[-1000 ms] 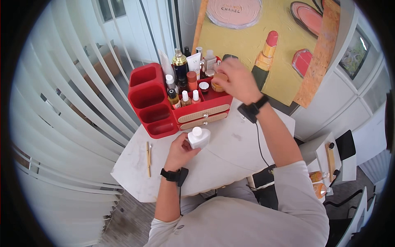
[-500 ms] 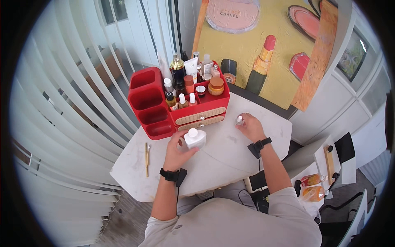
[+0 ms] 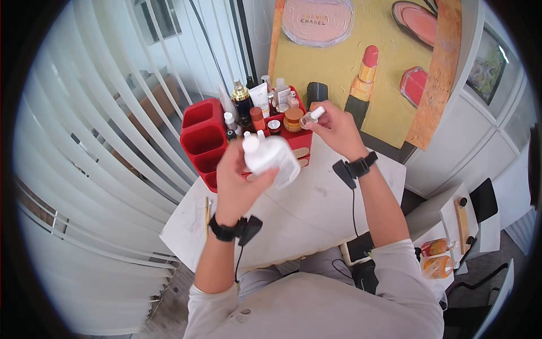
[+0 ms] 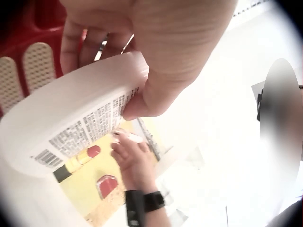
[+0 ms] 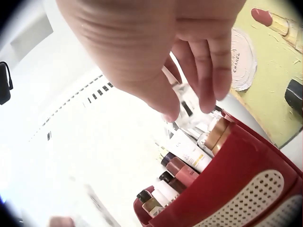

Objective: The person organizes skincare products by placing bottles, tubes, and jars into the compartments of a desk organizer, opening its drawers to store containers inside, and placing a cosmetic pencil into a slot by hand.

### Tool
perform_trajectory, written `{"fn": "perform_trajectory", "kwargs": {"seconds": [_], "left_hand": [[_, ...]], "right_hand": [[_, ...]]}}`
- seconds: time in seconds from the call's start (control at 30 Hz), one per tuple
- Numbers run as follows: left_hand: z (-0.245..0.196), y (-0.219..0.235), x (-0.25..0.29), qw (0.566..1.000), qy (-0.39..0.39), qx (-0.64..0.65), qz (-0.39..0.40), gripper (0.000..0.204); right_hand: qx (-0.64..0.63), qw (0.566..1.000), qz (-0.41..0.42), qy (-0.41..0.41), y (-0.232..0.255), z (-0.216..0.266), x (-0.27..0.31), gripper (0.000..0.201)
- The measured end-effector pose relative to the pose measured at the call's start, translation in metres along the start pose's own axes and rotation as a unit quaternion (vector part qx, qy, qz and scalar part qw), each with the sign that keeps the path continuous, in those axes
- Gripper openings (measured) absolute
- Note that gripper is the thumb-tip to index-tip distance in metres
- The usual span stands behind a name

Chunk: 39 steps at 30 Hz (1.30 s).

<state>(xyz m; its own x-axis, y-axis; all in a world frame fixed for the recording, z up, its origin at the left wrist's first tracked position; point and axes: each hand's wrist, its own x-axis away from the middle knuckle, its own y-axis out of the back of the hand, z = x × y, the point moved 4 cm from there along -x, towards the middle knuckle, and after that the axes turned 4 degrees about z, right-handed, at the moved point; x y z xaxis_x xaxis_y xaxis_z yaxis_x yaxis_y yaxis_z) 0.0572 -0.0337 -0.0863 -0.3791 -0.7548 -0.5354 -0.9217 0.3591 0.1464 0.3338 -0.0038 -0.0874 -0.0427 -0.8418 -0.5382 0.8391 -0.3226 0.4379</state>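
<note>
My left hand [image 3: 236, 183] grips a white flat bottle [image 3: 275, 161] with a white cap, tilted and held above the table. Printed text and a barcode show on its side in the left wrist view. Between thumb and fingers, my right hand [image 3: 340, 133] pinches a small clear bottle [image 3: 309, 119] with a white cap, at the right end of the red cosmetics organizer [image 5: 220, 172]. Beside that bottle stands an amber jar [image 3: 293, 120] with a brown lid. The white bottle covers part of the organizer's front in the head view.
Several bottles and a white tube [image 3: 258, 100] fill the organizer's right part. Two thin gold sticks [image 3: 208, 217] lie on the white table [image 3: 316, 226], left side. Behind leans a makeup painting [image 3: 389, 113]; blinds [image 3: 101, 169] hang at left.
The right hand left the amber jar, picked up a small clear bottle from the table's right side and brought it to the organizer. The left hand lifted and tilted the white bottle.
</note>
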Motion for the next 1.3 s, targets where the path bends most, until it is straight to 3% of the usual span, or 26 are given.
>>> {"fn": "perform_trajectory", "kwargs": {"seconds": [0.1,0.17,0.27,0.33,0.5,0.57,0.63,0.67,0.73,0.77,0.83,0.87,0.9,0.97,1.03,1.1,1.17,1.2,1.27,1.3], "left_hand": [[-0.035,-0.005,-0.052,0.999,-0.042,-0.004,0.004,0.056],[-0.025,-0.003,-0.083,0.999,-0.023,-0.001,0.027,0.056],[0.002,-0.006,-0.113,0.997,0.014,-0.016,0.072,0.055],[0.01,-0.009,-0.12,0.991,0.057,-0.058,0.107,0.051],[0.031,-0.008,-0.128,0.979,0.051,-0.127,0.149,0.053],[0.019,-0.013,-0.128,0.97,0.047,-0.177,0.163,0.055],[0.014,-0.017,-0.127,0.938,0.138,-0.259,0.185,0.064],[0.019,-0.016,-0.127,0.938,0.139,-0.259,0.185,0.064],[0.02,-0.014,-0.128,0.939,0.003,-0.308,0.15,0.072],[0.021,-0.012,-0.124,0.94,0.006,-0.308,0.15,0.072],[0.008,-0.003,-0.106,0.94,-0.088,-0.326,0.036,0.072],[-0.007,-0.003,-0.091,0.959,-0.094,-0.268,-0.007,0.06],[-0.011,0.004,-0.076,0.958,-0.088,-0.273,-0.012,0.06],[-0.016,0.025,-0.04,0.955,-0.11,-0.274,-0.015,0.042],[0.009,0.058,0.009,0.971,-0.014,-0.228,-0.069,0.023],[0.036,0.095,0.066,0.938,0.103,-0.293,-0.155,0.019],[0.056,0.124,0.127,0.867,0.207,-0.432,-0.134,0.033],[0.055,0.127,0.145,0.863,0.214,-0.436,-0.137,0.033],[0.06,0.128,0.168,0.802,0.296,-0.514,-0.074,0.046],[0.067,0.127,0.171,0.799,0.305,-0.513,-0.076,0.046]], "right_hand": [[-0.007,0.999,0.027,0.016,-0.008,-0.014,-0.01,0.026],[0.041,0.999,0.029,0.002,-0.009,-0.023,-0.011,0.022],[-0.001,1.0,0.003,0.03,-0.013,-0.029,-0.009,0.02],[0.021,0.999,0.009,0.037,-0.01,-0.028,-0.009,0.02],[0.145,0.988,0.002,0.053,-0.005,-0.003,-0.009,0.021],[0.15,0.988,0.028,0.003,-0.005,0.003,-0.013,0.023],[0.162,0.986,0.04,0.007,-0.009,0.001,-0.018,0.022],[0.175,0.983,0.05,0.011,-0.012,0.001,-0.019,0.022],[0.214,0.974,0.068,0.016,-0.016,0.0,-0.019,0.025],[0.252,0.964,0.086,0.021,-0.019,0.0,-0.018,0.029],[0.228,0.97,0.063,0.054,-0.024,-0.006,-0.007,0.036],[0.205,0.974,0.037,0.09,-0.026,-0.004,-0.001,0.043],[0.199,0.975,0.043,0.093,-0.027,-0.004,0.006,0.043],[0.076,0.992,-0.04,0.096,-0.018,0.003,0.024,0.054],[0.039,0.997,-0.068,0.024,-0.018,-0.023,0.044,0.051],[-0.089,0.991,-0.071,-0.075,-0.027,-0.077,0.069,0.045],[-0.108,0.98,-0.059,-0.158,-0.032,-0.117,0.095,0.037],[-0.113,0.979,-0.052,-0.16,-0.036,-0.132,0.108,0.037],[-0.123,0.967,-0.049,-0.217,-0.041,-0.154,0.125,0.028],[-0.124,0.967,-0.04,-0.22,-0.042,-0.16,0.127,0.028]]}}
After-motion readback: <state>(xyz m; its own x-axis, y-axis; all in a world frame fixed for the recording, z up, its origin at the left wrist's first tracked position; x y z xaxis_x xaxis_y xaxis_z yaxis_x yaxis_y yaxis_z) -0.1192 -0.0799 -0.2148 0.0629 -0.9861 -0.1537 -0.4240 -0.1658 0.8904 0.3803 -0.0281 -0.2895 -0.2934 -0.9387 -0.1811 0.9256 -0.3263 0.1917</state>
